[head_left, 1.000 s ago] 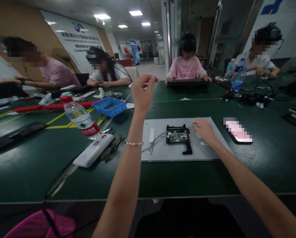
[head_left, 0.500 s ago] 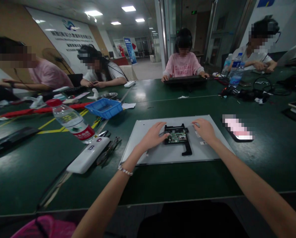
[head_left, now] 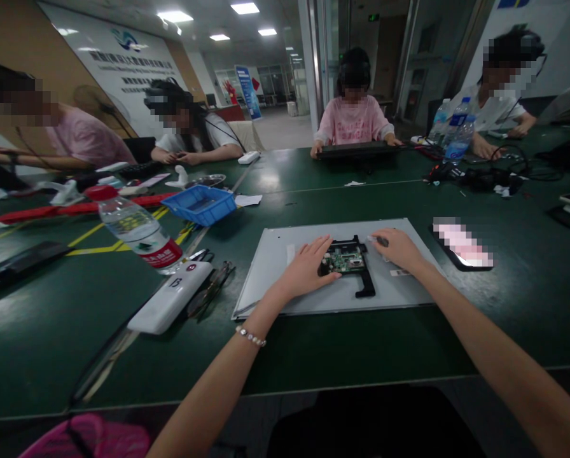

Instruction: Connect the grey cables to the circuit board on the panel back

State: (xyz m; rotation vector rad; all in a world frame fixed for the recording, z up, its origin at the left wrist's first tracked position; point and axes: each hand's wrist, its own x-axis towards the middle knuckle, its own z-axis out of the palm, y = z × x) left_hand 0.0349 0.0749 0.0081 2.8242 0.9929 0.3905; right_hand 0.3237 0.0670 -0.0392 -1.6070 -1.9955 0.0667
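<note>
A green circuit board (head_left: 345,258) sits in a black plastic bracket (head_left: 366,283) on a grey flat panel (head_left: 266,264). My left hand (head_left: 305,270) lies at the bracket's left side, fingers stretched out and thumb spread along its lower edge; it covers part of the board. To the right of the bracket, over the panel, my right hand (head_left: 396,247) has its thumb and fingertips pinched together. Whatever may be in that pinch is too small to make out. Below the right hand a small label (head_left: 399,273) shows on the panel.
To the left stand a water bottle (head_left: 137,232), a white power bank (head_left: 173,296) with glasses (head_left: 211,289) beside it, and a blue tray (head_left: 201,205). A phone (head_left: 461,245) lies right of the panel. Several people sit around the green table (head_left: 323,356).
My left hand has come down from the air above the panel onto the bracket's left side, its fingers opening out. My right hand has stayed pinched at the right of the bracket.
</note>
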